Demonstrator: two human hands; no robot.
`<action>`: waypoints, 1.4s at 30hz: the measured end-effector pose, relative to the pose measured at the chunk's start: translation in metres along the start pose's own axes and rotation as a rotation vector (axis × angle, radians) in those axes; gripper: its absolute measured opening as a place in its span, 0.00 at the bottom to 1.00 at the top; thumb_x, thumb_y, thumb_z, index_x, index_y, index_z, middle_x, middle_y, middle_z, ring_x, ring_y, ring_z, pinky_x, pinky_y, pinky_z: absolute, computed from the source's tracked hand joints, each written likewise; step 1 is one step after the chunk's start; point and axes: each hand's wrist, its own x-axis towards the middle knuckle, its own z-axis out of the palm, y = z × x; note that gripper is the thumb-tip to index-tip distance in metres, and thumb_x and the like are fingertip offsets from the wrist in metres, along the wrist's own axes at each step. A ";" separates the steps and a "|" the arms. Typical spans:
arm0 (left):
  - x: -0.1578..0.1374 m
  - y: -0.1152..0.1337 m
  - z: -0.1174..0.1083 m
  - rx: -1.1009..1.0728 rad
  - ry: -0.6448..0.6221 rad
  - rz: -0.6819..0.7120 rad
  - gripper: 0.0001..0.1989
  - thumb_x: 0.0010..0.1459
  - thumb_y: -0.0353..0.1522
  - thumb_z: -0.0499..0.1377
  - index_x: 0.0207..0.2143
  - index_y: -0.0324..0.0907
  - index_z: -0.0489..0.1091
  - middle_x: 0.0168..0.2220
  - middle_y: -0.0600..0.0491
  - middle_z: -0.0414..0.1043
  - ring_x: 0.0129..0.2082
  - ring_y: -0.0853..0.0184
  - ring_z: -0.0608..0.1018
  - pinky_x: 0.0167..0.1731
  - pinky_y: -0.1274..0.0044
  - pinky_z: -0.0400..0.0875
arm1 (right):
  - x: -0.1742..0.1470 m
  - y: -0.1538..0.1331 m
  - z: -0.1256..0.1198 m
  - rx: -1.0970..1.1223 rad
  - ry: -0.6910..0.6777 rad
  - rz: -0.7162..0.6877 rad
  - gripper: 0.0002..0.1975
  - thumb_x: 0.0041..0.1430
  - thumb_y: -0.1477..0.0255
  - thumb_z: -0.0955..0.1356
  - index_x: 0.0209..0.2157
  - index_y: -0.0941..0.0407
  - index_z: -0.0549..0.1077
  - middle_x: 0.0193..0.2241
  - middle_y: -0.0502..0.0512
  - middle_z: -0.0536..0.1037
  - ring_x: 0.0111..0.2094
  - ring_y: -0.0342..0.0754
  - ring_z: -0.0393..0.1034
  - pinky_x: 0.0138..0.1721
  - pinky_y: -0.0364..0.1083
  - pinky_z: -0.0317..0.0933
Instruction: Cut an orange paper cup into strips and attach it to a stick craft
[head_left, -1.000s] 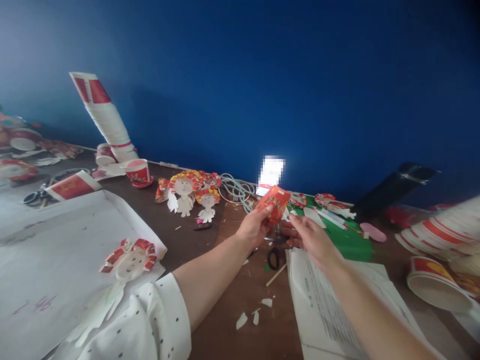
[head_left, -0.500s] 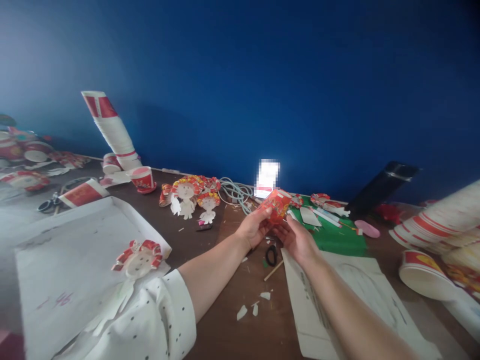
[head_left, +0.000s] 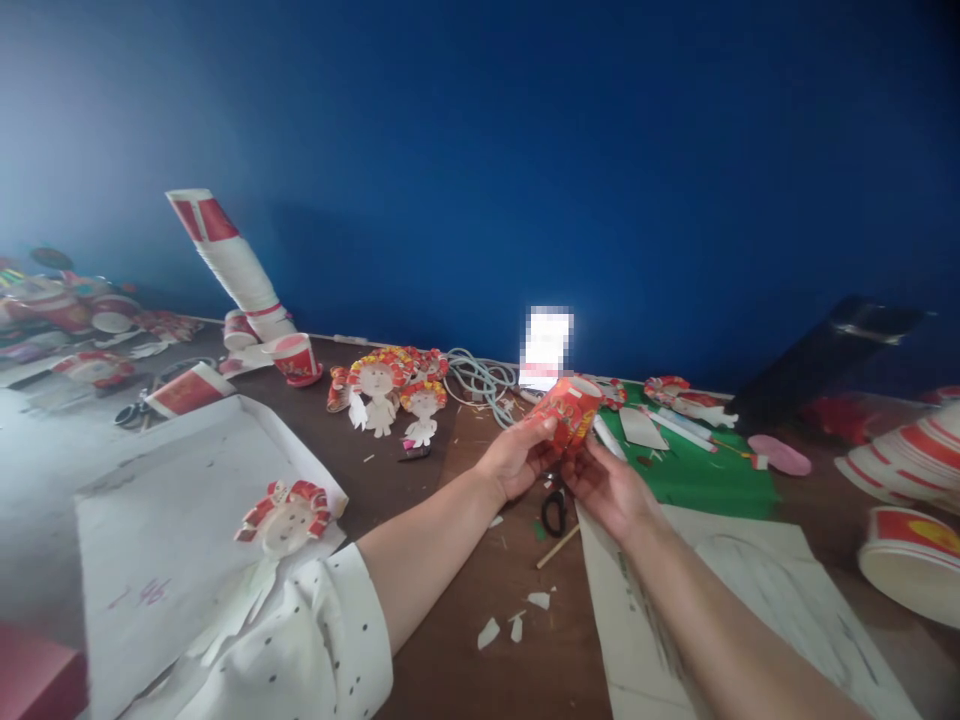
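A red paper cup (head_left: 574, 408) with yellow and white print is held up over the table between both hands. My left hand (head_left: 521, 460) grips it from the left, thumb pressed on its printed side. From below and the right, the fingers of my right hand (head_left: 611, 488) close on its lower part; some fingertips are hidden behind it. Black-handled scissors (head_left: 553, 512) lie just under the hands, by a thin wooden stick (head_left: 558, 548). A lit phone screen (head_left: 546, 342), blurred out, stands behind the cup.
Paper dolls with red-and-yellow curls (head_left: 381, 385) lie left of a cable bundle (head_left: 480, 380). A green sheet (head_left: 701, 488) bears markers. A white box lid (head_left: 187, 500) is at left. A tall stack of cups (head_left: 236, 270) leans against the wall, and paper scraps (head_left: 489, 632) dot the table.
The view has shifted slightly, so most things sit a little further right. The cup has turned a little in my hands, and both hands still hold it.
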 end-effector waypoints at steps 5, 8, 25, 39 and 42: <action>-0.001 0.001 0.002 0.032 0.041 -0.015 0.14 0.45 0.33 0.69 0.35 0.38 0.74 0.32 0.51 0.76 0.30 0.72 0.76 0.31 0.82 0.69 | -0.002 0.000 -0.001 -0.004 -0.012 0.051 0.11 0.46 0.73 0.75 0.34 0.51 0.75 0.29 0.46 0.79 0.28 0.40 0.72 0.27 0.38 0.70; 0.000 0.001 0.002 0.076 0.061 -0.016 0.14 0.44 0.33 0.69 0.34 0.36 0.74 0.31 0.51 0.76 0.28 0.73 0.75 0.30 0.82 0.69 | -0.003 0.002 0.000 0.047 0.020 0.061 0.09 0.47 0.73 0.75 0.33 0.52 0.75 0.29 0.47 0.80 0.28 0.40 0.72 0.26 0.37 0.69; 0.002 0.010 0.000 0.528 0.350 0.254 0.15 0.47 0.34 0.64 0.39 0.40 0.75 0.27 0.52 0.74 0.25 0.69 0.73 0.29 0.77 0.67 | 0.005 -0.026 -0.021 0.223 0.025 -0.125 0.07 0.49 0.77 0.73 0.31 0.54 0.75 0.26 0.46 0.77 0.27 0.40 0.71 0.27 0.39 0.69; -0.007 0.022 -0.001 1.222 0.643 0.861 0.16 0.53 0.32 0.59 0.46 0.43 0.70 0.46 0.45 0.67 0.50 0.60 0.68 0.51 0.71 0.60 | -0.003 -0.016 -0.012 0.086 0.059 -0.072 0.09 0.47 0.76 0.74 0.32 0.54 0.75 0.28 0.48 0.78 0.27 0.41 0.71 0.26 0.39 0.69; -0.009 0.018 0.002 1.131 0.423 0.730 0.12 0.57 0.40 0.56 0.32 0.43 0.75 0.30 0.50 0.72 0.35 0.64 0.73 0.39 0.76 0.64 | -0.006 -0.013 -0.009 0.014 -0.018 -0.094 0.10 0.47 0.75 0.74 0.34 0.53 0.75 0.32 0.47 0.79 0.29 0.40 0.71 0.28 0.39 0.68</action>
